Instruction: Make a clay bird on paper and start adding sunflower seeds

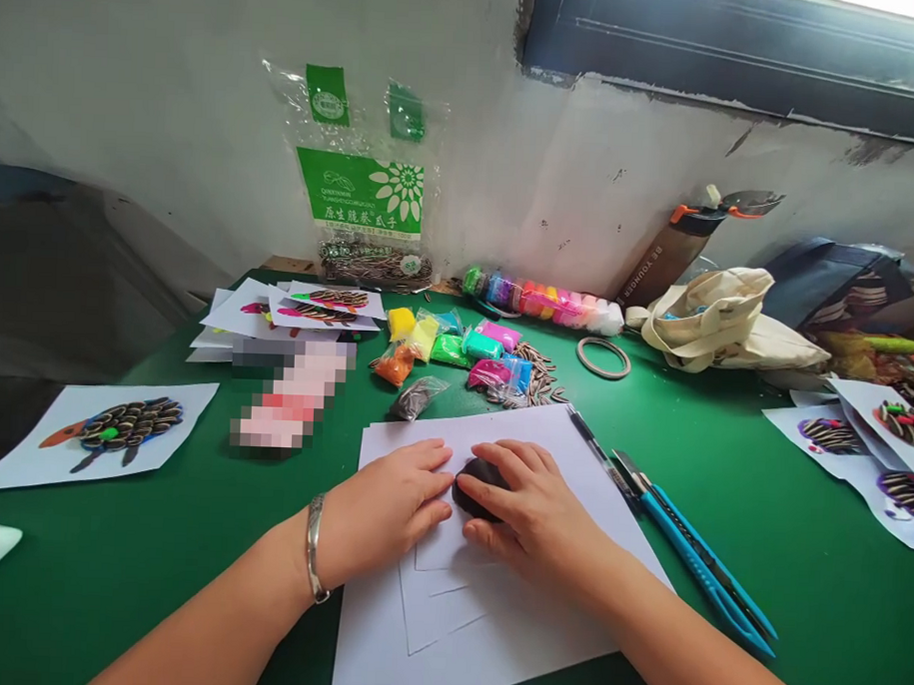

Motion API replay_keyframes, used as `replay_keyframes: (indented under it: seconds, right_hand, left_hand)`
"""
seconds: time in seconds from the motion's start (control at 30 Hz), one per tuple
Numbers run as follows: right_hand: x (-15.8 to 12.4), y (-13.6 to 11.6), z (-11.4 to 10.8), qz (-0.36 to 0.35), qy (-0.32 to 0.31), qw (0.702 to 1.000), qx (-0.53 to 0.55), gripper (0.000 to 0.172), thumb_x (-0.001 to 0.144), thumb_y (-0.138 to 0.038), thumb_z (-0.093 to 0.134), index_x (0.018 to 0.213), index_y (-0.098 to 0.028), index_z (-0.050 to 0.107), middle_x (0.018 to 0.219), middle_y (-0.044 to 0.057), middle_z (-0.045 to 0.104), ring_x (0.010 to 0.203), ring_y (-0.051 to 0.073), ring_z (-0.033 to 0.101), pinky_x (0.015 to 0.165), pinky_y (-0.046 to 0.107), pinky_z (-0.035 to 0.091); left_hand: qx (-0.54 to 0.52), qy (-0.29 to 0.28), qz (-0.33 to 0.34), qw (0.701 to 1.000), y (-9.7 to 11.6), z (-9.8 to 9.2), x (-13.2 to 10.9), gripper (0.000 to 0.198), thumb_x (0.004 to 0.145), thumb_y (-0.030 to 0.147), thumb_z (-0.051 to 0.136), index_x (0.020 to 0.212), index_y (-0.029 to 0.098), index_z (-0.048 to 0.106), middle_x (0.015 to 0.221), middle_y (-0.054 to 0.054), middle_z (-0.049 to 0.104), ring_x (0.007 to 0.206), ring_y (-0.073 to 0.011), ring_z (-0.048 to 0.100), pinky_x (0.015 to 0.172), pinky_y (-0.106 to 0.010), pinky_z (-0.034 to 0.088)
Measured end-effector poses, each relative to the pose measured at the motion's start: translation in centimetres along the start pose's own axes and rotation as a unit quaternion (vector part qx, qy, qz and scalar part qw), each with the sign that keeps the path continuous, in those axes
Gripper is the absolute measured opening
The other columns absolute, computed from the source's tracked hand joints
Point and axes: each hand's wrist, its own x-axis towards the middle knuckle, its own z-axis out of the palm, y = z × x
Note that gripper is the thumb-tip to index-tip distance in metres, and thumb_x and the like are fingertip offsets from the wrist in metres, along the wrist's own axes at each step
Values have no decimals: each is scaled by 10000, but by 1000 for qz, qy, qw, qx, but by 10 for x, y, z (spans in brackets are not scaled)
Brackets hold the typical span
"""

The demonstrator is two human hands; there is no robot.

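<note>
Dark lump (483,471) on line-marked paper (376,619), partly beneath the right grip (527,500), arched over, pinch not discernible; left grip (391,508) loosely spread just beside, contact uncertain; possible faults: lopsided shape from uneven pressure, or smudged paper from sideways dragging.
</note>
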Motion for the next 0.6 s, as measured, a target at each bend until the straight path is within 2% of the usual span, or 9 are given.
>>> replay_keyframes:
  seconds: [0.2, 0.4, 0.6]
  right_hand:
    - [-1, 2, 2, -7, 5, 1000, 2, 300, 924, -390, 552, 1163, -250, 667, 1234, 103, 600, 1093, 268, 504, 919, 456, 397]
    - [2, 1, 6, -1, -2, 1000, 4, 301, 935, -398, 530, 1155, -247, 669, 1211, 96, 614, 1093, 266, 502, 931, 454, 396]
    - [-2, 5, 1, 9, 11, 1000, 0, 302, 932, -396, 533, 1155, -253, 677, 1270, 108, 591, 1138, 280, 495, 955, 468, 403]
  left_hand:
    - [11, 6, 3, 1000, 1, -1, -1, 240, 925, 217, 517, 1064, 169, 706, 1212, -113, 634, 1210, -264, 545, 1038, -373, 447]
    - [47, -4, 0, 999, 2, 4, -1, 265, 924, 209, 534, 1137, 161, 683, 1318, -136, 576, 1310, -283, 458, 1097, -406, 396]
    - [59, 24, 18, 998, 5, 5, 0, 217, 918, 207, 535, 1052, 171, 702, 1180, -115, 636, 1205, -262, 536, 1049, -391, 447]
